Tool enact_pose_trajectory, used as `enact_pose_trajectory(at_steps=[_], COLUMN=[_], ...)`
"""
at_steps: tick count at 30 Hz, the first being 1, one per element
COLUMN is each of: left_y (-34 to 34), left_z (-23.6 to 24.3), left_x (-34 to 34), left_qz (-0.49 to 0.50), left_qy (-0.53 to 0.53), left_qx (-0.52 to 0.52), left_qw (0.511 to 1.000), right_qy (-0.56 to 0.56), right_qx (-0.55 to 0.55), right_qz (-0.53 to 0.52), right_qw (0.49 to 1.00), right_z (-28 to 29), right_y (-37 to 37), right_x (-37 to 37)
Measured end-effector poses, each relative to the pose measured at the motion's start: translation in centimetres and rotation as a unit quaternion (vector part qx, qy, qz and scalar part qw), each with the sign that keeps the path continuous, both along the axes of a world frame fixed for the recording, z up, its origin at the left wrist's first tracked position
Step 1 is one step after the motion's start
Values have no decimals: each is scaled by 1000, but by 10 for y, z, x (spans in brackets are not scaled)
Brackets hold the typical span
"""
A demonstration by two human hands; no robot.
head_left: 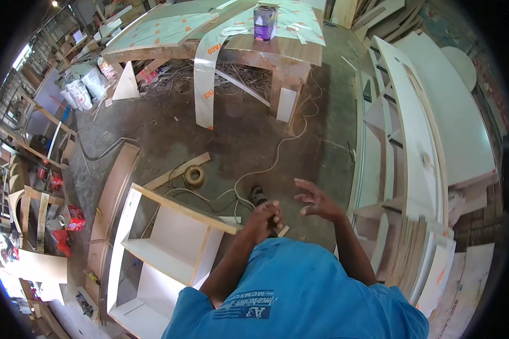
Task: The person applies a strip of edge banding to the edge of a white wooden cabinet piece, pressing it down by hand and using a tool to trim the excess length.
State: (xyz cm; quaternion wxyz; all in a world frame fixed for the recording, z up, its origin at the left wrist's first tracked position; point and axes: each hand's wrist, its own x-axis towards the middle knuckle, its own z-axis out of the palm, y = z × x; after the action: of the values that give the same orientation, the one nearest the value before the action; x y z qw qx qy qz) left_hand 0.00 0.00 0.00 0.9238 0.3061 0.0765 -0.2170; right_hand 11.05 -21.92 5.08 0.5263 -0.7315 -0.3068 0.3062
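Observation:
My left hand is raised in front of my blue shirt, its fingers curled together; whatever it may hold is hidden. My right hand is in the air to the right of it, fingers spread and holding nothing. Beside my left arm stands a white shelf unit with a pale wooden top edge. My sandalled foot shows beyond my left hand. A tan coil and loose cables lie on the floor past the unit.
A workbench carries laminate sheets, a hanging strip and a purple can. White cabinet frames and boards line my right. A long curved board, sacks and scrap furniture parts are to my left.

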Motion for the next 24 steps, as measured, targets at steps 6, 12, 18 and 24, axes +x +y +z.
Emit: enact_pose_trajectory(at_steps=[6,12,18,24], left_y=[124,231,283,387], left_z=[15,39,50,120], left_x=[172,271,288,325], left_qz=[162,153,275,263], left_qy=[38,28,-46,-58], left_qx=[138,195,371,301], left_qw=[976,968,886,915], right_qy=[46,262,-45,-5], right_qx=[-283,-445,-488,-463], right_qz=[-251,-305,-26,9], right_qw=[924,800,871,886], right_z=[-156,-309,-375,-347], right_y=[-44,-114,-27,186], right_x=[161,226,295,433])
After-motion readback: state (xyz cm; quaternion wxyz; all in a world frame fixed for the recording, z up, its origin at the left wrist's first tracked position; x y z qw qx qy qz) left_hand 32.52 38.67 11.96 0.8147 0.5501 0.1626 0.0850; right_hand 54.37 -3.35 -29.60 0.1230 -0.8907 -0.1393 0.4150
